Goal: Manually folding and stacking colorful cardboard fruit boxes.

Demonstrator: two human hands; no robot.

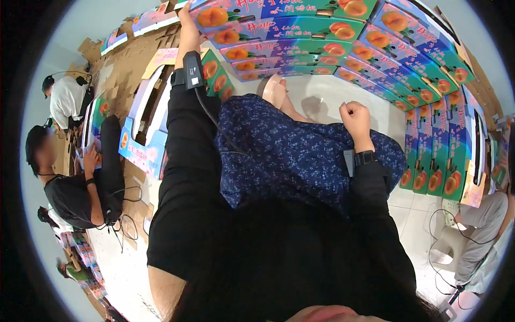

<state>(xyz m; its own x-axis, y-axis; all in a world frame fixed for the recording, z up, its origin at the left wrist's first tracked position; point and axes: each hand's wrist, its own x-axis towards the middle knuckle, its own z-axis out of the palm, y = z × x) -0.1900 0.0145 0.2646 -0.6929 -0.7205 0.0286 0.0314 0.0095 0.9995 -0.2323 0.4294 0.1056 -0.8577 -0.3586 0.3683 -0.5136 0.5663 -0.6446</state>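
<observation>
Printed cardboard fruit boxes (279,27), blue and green with peach pictures, stand in a tall stack ahead of me. My left hand (186,24) reaches far forward to the left end of the upper boxes. Its fingers look stretched out along that end, and the tips are partly hidden near the picture's edge. Over my lap my right hand (355,121) is curled into a loose fist, apart from the boxes, with nothing visible in it. Beside my left forearm stands an open-topped carton (140,153) of light blue and pink.
More fruit boxes (413,48) are stacked at the front right, with upright ones (437,145) beside my right arm. Brown flattened cardboard (115,64) lies at the left. A seated co-worker (75,188) handles a box there; another person's legs (483,231) show at the right, by loose cables.
</observation>
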